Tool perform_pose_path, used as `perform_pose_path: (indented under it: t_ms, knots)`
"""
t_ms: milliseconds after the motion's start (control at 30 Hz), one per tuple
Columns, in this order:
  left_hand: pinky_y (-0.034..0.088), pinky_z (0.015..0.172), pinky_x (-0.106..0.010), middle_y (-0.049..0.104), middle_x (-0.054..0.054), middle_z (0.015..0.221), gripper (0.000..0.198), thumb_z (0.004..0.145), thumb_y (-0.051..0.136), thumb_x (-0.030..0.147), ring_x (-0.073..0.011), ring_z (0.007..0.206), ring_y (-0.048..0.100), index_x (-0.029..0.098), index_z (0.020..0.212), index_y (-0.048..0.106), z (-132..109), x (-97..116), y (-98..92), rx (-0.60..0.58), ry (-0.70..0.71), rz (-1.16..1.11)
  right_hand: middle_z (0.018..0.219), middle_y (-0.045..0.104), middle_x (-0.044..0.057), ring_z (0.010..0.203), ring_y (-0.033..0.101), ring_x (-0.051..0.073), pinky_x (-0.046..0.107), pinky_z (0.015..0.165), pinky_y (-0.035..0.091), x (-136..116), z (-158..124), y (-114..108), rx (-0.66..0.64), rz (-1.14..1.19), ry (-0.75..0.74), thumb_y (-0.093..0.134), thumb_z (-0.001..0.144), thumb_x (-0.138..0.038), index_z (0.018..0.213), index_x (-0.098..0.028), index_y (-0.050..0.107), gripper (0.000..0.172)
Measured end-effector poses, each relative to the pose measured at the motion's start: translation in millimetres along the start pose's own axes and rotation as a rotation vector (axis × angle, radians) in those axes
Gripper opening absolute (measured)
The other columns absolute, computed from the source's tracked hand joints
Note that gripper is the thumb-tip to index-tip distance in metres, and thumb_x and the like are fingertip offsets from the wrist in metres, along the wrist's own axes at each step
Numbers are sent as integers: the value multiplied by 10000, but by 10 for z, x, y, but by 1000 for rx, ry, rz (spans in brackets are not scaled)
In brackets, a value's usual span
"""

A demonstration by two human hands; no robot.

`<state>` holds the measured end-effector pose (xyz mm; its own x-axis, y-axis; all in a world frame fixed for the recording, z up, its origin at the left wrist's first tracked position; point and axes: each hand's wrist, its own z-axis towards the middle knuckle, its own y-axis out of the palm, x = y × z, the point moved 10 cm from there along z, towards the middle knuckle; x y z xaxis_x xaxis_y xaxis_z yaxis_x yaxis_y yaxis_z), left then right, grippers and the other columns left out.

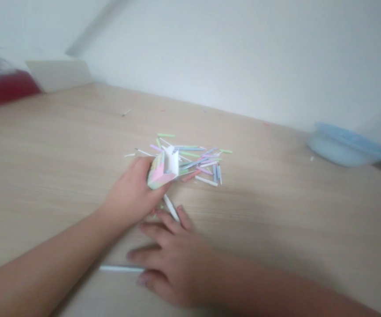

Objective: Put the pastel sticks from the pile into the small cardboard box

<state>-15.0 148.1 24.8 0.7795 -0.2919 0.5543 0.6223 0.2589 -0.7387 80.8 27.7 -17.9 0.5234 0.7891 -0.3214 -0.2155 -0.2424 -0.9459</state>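
Note:
My left hand (134, 185) is closed around a small pastel cardboard box (160, 172), whose white inner flaps stand open at the top. Behind and beside the box lies a loose pile of thin sticks (206, 160) in white, green, lilac, blue and red. My right hand (177, 259) rests low over the table with its fingers spread. A white stick (171, 208) lies by its far fingertips. Near its thumb, a longer whitish stick (120, 268) runs partly beneath the hand. Blur hides whether the fingers touch either one.
The wooden tabletop (276, 211) meets a white wall (236, 53) at the back. A light blue bowl-like container (345, 143) sits at the right. At the back left are a red object (8, 88) and a cream panel (60, 75). A lone stick (126, 112) lies farther back.

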Motion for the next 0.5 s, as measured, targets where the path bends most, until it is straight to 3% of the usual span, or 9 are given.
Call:
perform_pose_path:
  t_ms: [167,300,433,500]
  knots:
    - [524,957,-473,669,-118,1186,485,945,603,580,-339,1120,656,188,1230,592,32,-28,-12,15,7,3,1560,536,52,1539,293,322,688,1263,111,-12,154,3,84,-54,-24,469,1066,-569,1294,-320,676,396]
    - [525,937,-457,677,-109,1164,470,934,607,592,-335,1092,658,202,1198,614,99,-121,-112,71,-31,15,1641,421,103,1570,224,376,717,1254,127,2,278,15,110,-76,-31,516,1030,-582,1516,-303,518,561]
    - [532,828,-418,688,-62,1012,390,928,603,591,-297,947,672,226,1062,624,204,-302,-332,159,-135,26,1574,493,71,1590,150,426,742,1245,136,-22,462,43,88,-111,-81,457,1051,-597,1528,-327,522,552]
    - [528,813,-410,680,-55,974,375,926,608,583,-286,920,667,223,1029,617,246,-379,-457,200,-184,39,1609,458,60,1581,164,447,738,1240,165,-30,556,15,109,-133,-91,456,1054,-592,1557,-338,487,564]
